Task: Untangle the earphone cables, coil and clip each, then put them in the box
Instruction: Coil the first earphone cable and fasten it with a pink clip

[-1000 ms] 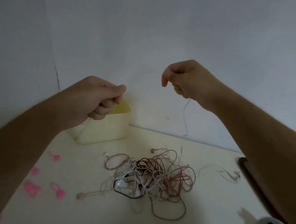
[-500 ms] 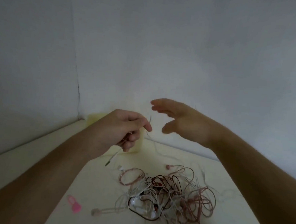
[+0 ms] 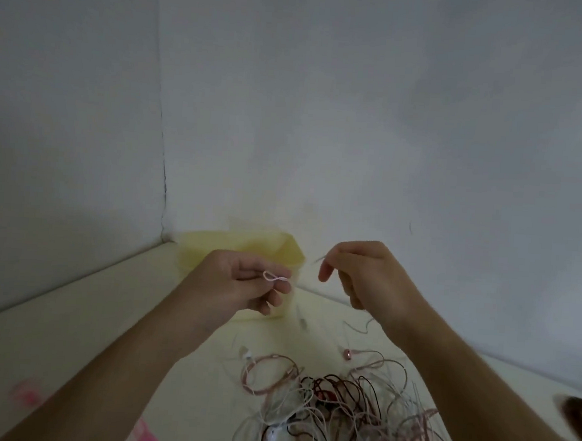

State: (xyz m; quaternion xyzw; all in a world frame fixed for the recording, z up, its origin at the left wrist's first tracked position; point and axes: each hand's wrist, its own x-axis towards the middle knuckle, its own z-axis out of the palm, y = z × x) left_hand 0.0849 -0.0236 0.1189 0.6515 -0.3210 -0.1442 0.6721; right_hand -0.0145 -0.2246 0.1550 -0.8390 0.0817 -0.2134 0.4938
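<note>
A thin white earphone cable (image 3: 272, 276) forms a small loop over the fingers of my left hand (image 3: 245, 282), which pinches it above the table. My right hand (image 3: 364, 276) pinches another stretch of the same cable a little to the right; the strand hangs down from it toward the table. Below both hands lies a tangled pile of white, pink and dark red earphone cables (image 3: 339, 410). A pale yellow box (image 3: 291, 251) stands open in the corner, just behind my left hand.
Pink clips (image 3: 145, 436) lie on the cream table at the lower left, with another blurred pink clip (image 3: 27, 391) further left. A dark object (image 3: 580, 418) sits at the right edge. White walls close the corner behind the box.
My right hand, open half a second ago, has closed on the cable. A small loop now lies over my left fingers. The view has tilted upward.
</note>
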